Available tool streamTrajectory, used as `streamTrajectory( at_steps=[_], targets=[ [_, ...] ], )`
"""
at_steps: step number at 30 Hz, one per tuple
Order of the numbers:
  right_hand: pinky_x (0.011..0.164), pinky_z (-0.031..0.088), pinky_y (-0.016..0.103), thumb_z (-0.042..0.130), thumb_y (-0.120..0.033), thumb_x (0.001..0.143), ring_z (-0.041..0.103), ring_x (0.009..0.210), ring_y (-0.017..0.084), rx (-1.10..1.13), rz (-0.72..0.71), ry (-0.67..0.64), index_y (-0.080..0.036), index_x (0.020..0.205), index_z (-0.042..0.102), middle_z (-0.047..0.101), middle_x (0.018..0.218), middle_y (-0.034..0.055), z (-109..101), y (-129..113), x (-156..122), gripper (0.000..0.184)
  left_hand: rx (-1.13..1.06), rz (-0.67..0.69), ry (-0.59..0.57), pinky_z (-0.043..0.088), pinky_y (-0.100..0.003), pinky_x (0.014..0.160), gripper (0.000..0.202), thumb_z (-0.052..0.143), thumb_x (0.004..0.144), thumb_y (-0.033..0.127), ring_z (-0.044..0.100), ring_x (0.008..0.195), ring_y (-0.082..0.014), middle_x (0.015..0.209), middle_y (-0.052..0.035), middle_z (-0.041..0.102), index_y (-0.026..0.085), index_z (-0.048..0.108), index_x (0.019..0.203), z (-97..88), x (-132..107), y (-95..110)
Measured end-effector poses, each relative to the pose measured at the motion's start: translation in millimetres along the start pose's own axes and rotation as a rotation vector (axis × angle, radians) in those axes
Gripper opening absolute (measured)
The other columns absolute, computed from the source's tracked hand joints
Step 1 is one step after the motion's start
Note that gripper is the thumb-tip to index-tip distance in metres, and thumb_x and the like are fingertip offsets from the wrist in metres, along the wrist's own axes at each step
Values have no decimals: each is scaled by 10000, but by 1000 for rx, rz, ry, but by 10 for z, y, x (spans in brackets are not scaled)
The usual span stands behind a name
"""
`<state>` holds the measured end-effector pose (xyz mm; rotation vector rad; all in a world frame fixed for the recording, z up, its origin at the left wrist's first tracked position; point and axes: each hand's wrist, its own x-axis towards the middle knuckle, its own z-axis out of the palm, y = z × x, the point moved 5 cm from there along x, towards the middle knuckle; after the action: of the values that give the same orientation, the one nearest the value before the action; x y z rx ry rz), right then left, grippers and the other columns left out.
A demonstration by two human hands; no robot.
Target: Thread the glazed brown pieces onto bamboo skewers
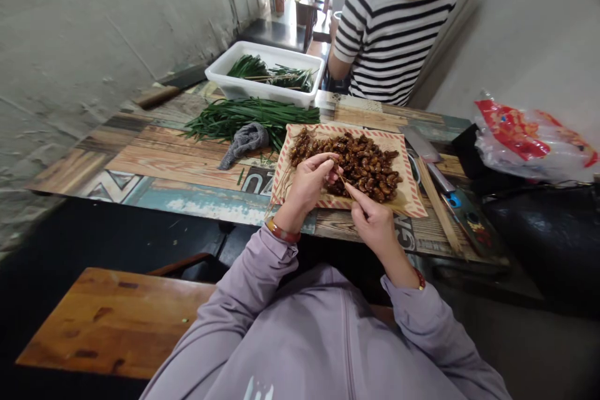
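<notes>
My left hand [309, 182] is closed in a pinch on a brown pupa, mostly hidden by the fingers, over the edge of a pile of glossy brown pupae [368, 162]. The pile lies on a sheet of paper [415, 200] with a red-striped border. My right hand [375, 220] holds a thin wooden skewer [345, 185], its index finger stretched along it. The skewer's tip reaches the left fingertips. At the paper's left side, under and beside my left hand, lie several thin skewers [280, 190].
A white tub [272, 95] of tied green chives stands behind loose chives [255, 115] and a grey cloth [246, 142]. To the right lie a cleaver [422, 144], a skewer bundle [438, 209], a phone [473, 225] and a plastic bag [534, 137]. A person in stripes [394, 44] sits beyond.
</notes>
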<state>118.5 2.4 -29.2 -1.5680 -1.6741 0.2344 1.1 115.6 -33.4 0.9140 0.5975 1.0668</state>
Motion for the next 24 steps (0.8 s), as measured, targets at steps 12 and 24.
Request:
streamTrajectory(
  at_steps=[12, 24],
  targets=[
    [1000, 505, 296, 457, -168, 887, 693, 1028, 189, 64, -3, 64, -212, 1269, 637, 690, 1196, 44, 137, 47, 28, 424, 18, 53, 17, 414, -201, 559, 249, 669, 746, 258, 560, 565, -74, 717, -34, 679, 119, 679, 952, -8, -6, 3],
    [930, 539, 279, 453, -192, 911, 690, 1034, 172, 125, -12, 107, -201, 1282, 619, 683, 1209, 64, 136, 48, -54, 407, -192, -77, -131, 503, -287, 756, 459, 722, 738, 469, 680, 757, -158, 904, -120, 723, 113, 664, 1021, 54, -77, 33]
  ],
)
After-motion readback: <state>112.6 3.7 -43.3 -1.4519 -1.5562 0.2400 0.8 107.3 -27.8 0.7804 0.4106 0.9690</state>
